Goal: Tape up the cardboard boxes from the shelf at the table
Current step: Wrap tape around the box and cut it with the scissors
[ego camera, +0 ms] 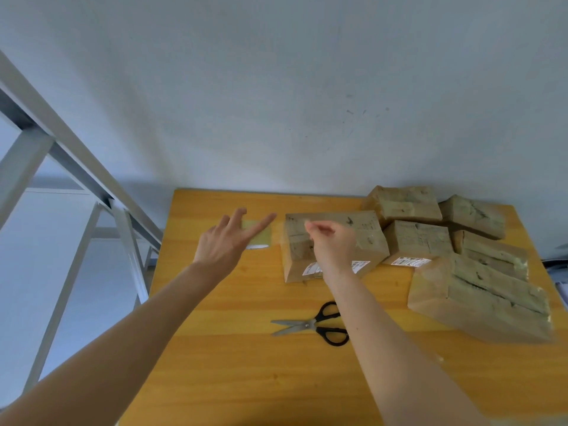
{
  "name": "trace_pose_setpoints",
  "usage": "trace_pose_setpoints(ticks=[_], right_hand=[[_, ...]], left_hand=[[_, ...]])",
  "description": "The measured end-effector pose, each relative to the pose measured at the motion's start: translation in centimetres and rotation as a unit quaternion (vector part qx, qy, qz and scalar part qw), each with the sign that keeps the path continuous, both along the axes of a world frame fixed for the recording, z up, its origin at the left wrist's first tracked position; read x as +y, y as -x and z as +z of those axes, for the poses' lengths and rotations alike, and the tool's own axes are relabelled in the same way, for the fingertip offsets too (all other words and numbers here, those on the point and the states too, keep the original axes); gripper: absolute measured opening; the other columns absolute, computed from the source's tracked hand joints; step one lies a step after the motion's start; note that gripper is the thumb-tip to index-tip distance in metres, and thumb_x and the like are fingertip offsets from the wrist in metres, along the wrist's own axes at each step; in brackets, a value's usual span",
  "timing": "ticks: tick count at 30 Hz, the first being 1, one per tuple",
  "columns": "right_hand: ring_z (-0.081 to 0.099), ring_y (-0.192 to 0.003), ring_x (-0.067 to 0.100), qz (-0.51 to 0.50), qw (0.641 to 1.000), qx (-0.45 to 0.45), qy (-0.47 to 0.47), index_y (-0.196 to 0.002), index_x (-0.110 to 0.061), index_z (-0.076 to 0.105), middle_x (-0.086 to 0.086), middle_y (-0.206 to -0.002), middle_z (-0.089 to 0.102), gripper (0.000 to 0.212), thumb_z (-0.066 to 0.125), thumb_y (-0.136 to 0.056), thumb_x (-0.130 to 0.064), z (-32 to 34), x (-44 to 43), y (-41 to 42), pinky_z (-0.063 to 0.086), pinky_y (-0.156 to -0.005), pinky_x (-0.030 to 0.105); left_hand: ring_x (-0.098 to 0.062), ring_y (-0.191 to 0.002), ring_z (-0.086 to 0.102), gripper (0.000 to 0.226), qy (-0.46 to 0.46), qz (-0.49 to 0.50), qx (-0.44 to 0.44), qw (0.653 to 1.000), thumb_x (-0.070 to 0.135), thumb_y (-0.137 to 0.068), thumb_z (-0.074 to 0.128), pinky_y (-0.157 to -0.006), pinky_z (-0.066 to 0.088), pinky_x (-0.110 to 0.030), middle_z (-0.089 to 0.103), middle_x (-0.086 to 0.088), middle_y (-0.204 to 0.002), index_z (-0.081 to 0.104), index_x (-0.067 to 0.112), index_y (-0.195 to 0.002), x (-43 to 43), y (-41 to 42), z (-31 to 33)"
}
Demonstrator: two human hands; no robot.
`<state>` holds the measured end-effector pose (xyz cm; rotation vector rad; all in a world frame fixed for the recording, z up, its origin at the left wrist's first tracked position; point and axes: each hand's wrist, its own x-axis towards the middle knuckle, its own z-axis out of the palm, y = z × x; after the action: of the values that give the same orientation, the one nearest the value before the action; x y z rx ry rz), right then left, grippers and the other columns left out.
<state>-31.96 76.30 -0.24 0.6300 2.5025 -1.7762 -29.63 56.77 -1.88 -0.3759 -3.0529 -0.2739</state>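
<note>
Reaching past the scissors (310, 324), we spread our left hand (222, 241) to their far left, fingers straight and released, over a pale greenish piece that is probably the tape (260, 235). Our right hand (332, 244) hovers over the long cardboard box (367, 235) lying straight beyond the scissors. Its fingertips are bunched together, but we cannot tell whether they pinch a tape end. The other boxes (479, 287) crowd beyond and to the right of the scissors. Neither hand steadies the long box, so we judge it could skid on the smooth table (233, 364) once we press tape down. Any loose strip could also fold and stick to itself.
</note>
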Motion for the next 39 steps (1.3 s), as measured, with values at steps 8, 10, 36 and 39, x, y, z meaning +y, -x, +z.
trace_pose_setpoints(ticks=[8, 10, 36, 39], right_hand=[[0.060, -0.080, 0.019, 0.051, 0.968, 0.110, -0.219, -0.089, -0.010, 0.064, -0.003, -0.081, 0.062, 0.008, 0.065, -0.093, -0.017, -2.9, -0.4, 0.1, 0.049, -0.076, 0.032], [0.061, -0.081, 0.021, 0.014, 0.966, 0.102, -0.238, -0.089, -0.010, 0.061, -0.002, -0.082, 0.059, 0.007, 0.062, -0.095, -0.015, -3.1, 1.0, 0.6, 0.050, -0.073, 0.032], [0.013, -0.146, 0.033, 0.481, 0.663, 0.046, -0.572, -0.154, -0.004, -0.008, 0.018, -0.158, 0.012, 0.124, 0.079, -0.074, -0.042, -0.9, -1.5, 1.6, 0.012, -0.119, 0.044], [0.018, -0.144, 0.032, 0.480, 0.692, 0.047, -0.537, -0.154, -0.003, -0.005, 0.016, -0.156, 0.016, 0.127, 0.080, -0.071, -0.048, 0.9, -1.6, 2.1, 0.018, -0.118, 0.043]], left_hand=[[-0.030, -0.076, 0.059, 0.113, 0.059, -0.052, -0.006, 0.997, -0.018, -0.049, 0.075, -0.039, 0.026, -0.023, 0.057, -0.020, -0.116, 0.036, 0.039, -0.139, 0.0, 0.4, -1.1], [-0.032, -0.079, 0.059, 0.113, 0.051, -0.042, -0.024, 0.997, -0.020, -0.050, 0.073, -0.038, 0.026, -0.021, 0.055, -0.020, -0.119, 0.035, 0.039, -0.139, -0.6, 0.2, -1.8], [-0.037, -0.083, 0.062, 0.091, -0.044, 0.005, -0.010, 0.999, -0.027, -0.042, 0.066, -0.026, 0.035, -0.024, 0.058, -0.018, -0.114, 0.040, 0.011, -0.121, -1.5, -0.6, -3.4], [-0.038, -0.086, 0.061, 0.079, -0.094, 0.019, 0.029, 0.995, -0.028, -0.049, 0.060, -0.030, 0.036, -0.026, 0.053, -0.017, -0.118, 0.039, 0.011, -0.114, -1.8, -0.3, -2.6]])
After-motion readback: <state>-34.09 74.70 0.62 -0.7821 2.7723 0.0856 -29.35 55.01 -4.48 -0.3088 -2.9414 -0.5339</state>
